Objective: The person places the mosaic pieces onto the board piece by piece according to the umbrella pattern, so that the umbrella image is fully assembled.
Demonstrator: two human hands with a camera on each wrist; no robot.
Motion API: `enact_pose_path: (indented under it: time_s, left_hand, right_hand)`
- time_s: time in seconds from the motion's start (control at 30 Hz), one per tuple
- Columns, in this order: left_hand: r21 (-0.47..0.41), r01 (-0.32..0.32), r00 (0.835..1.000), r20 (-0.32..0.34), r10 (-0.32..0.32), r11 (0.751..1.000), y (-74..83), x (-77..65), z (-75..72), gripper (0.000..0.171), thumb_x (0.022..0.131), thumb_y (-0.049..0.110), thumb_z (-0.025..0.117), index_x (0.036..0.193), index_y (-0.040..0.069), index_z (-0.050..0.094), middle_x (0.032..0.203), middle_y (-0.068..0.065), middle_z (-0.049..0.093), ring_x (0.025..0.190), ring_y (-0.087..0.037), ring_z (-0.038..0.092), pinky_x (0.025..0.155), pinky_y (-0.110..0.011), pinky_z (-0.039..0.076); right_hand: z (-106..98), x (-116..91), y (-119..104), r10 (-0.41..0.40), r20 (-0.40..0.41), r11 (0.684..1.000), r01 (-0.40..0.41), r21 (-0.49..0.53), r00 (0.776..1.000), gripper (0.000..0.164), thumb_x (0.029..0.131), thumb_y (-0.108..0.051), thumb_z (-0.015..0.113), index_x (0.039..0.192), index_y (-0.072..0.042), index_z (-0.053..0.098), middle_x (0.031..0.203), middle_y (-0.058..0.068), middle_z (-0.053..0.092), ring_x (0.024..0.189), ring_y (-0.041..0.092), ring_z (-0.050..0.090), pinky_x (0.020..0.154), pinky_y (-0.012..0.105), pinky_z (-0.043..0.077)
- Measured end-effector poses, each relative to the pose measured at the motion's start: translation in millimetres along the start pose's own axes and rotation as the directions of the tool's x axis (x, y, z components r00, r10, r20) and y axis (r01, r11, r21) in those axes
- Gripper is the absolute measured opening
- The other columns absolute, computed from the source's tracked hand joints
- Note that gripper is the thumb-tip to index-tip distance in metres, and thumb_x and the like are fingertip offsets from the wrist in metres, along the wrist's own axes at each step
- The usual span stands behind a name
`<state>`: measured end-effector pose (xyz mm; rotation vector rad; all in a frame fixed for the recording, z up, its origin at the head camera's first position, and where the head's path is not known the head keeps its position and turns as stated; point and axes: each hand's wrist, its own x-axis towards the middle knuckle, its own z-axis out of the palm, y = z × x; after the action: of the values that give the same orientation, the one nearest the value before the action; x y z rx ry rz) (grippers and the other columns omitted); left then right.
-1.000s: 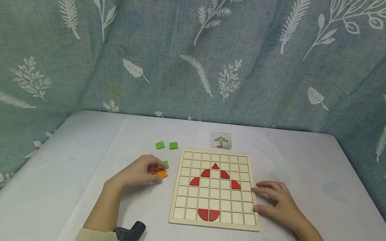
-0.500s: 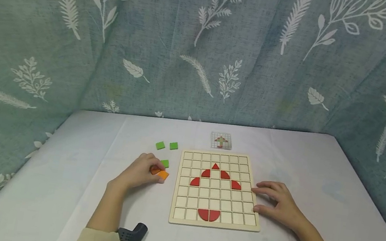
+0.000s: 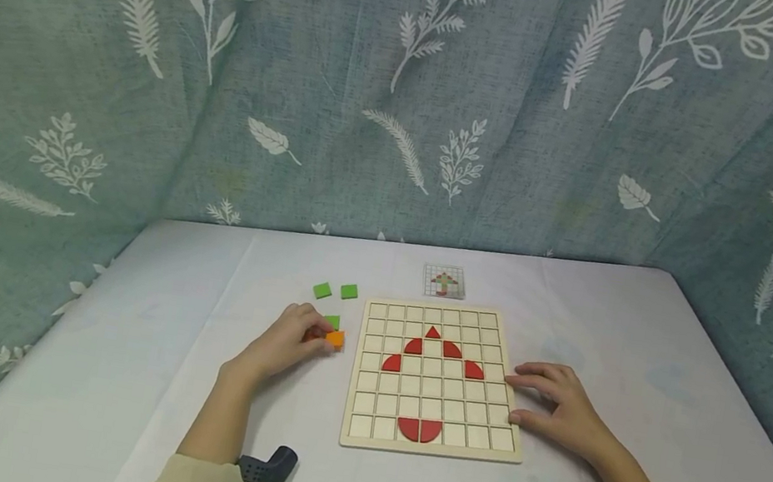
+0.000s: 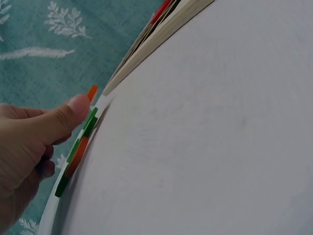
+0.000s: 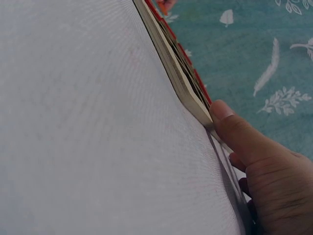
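Note:
My left hand (image 3: 287, 343) pinches an orange tile (image 3: 335, 340) between thumb and fingers, left of the gridded wooden board (image 3: 429, 453). In the left wrist view, the orange tile (image 4: 93, 91) shows past the thumb tip, slightly raised; another orange piece (image 4: 77, 156) lies lower, beside green ones. A green tile (image 3: 331, 322) sits just beyond the left fingertips. On the board are a red triangle (image 3: 432, 333) and several red quarter-circle pieces (image 3: 452, 350). My right hand (image 3: 561, 408) touches the board's right edge, thumb and fingers spread apart; its thumb meets the corner in the right wrist view.
Two more green tiles, one (image 3: 322, 290) left of the other (image 3: 349, 292), lie off the board's far left corner. A small pattern card (image 3: 444, 281) lies behind the board. White cloth (image 3: 131, 369) covers the table, and a leaf-patterned curtain (image 3: 316, 205) hangs behind.
My left hand has shifted slightly right, and the orange tile in its fingers has moved away from me and turned. The right hand has stayed at the board's edge.

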<state>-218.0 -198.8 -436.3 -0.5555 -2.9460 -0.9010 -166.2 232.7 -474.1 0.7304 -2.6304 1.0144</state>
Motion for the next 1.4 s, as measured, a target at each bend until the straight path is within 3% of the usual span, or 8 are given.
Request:
enact_pose_path:
  time_s: [0.27, 0.57, 0.93, 1.23, 1.4]
  left_hand:
    - [-0.085, -0.026, 1.0, -0.008, 0.026, 0.996, 18.2, 2.6, 2.5, 0.029, 0.076, 0.029, 0.078, 0.098, 0.012, 0.069, 0.09, 0.004, 0.056, 0.089, -0.014, 0.046, 0.077, -0.032, 0.043]
    - [-0.122, -0.039, 0.999, -0.028, 0.036, 0.992, 36.0, 7.1, 12.2, 0.026, 0.077, 0.027, 0.078, 0.098, 0.014, 0.069, 0.087, 0.005, 0.054, 0.093, -0.016, 0.044, 0.08, -0.035, 0.039]
    - [-0.11, -0.06, 0.998, -0.026, 0.058, 0.992, 53.3, 12.1, 27.3, 0.029, 0.076, 0.033, 0.078, 0.098, 0.016, 0.069, 0.084, 0.008, 0.052, 0.088, -0.014, 0.041, 0.074, -0.031, 0.038]
    - [-0.084, -0.103, 0.995, -0.022, 0.101, 0.991, 70.1, 22.3, 40.8, 0.023, 0.081, 0.029, 0.075, 0.099, 0.017, 0.069, 0.086, 0.009, 0.051, 0.089, -0.012, 0.043, 0.073, -0.03, 0.04]
    - [-0.049, -0.139, 0.99, 0.008, 0.139, 0.989, 79.5, 27.7, 51.4, 0.029, 0.08, 0.036, 0.075, 0.101, 0.017, 0.069, 0.085, 0.01, 0.051, 0.086, -0.01, 0.042, 0.072, -0.026, 0.04]
  right_hand:
    - [0.4, 0.3, 0.1, 0.013, 0.007, 1.0, -0.013, -0.004, 1.0, 0.048, 0.069, -0.029, 0.083, 0.113, -0.016, 0.069, 0.12, 0.005, 0.059, 0.112, 0.022, 0.04, 0.087, 0.046, 0.033]
    - [-1.7, -0.9, -0.9, 0.011, 0.002, 1.0, -0.011, -0.016, 1.0, 0.047, 0.07, -0.03, 0.083, 0.112, -0.017, 0.07, 0.118, 0.005, 0.06, 0.111, 0.022, 0.042, 0.086, 0.046, 0.034]
    - [-1.2, -0.1, -1.7, -0.002, -0.004, 1.0, 0.002, -0.011, 1.0, 0.047, 0.07, -0.029, 0.083, 0.113, -0.016, 0.069, 0.118, 0.005, 0.06, 0.111, 0.024, 0.043, 0.086, 0.047, 0.034]
    - [-0.8, 1.2, -1.0, -0.006, -0.004, 1.0, 0.006, -0.016, 1.0, 0.047, 0.07, -0.028, 0.083, 0.113, -0.015, 0.069, 0.118, 0.006, 0.06, 0.112, 0.027, 0.043, 0.087, 0.048, 0.033]
    - [-1.9, 0.7, -1.8, -0.014, 0.001, 1.0, 0.014, -0.009, 1.0, 0.047, 0.069, -0.026, 0.083, 0.112, -0.013, 0.069, 0.118, 0.008, 0.06, 0.112, 0.028, 0.043, 0.088, 0.05, 0.033]
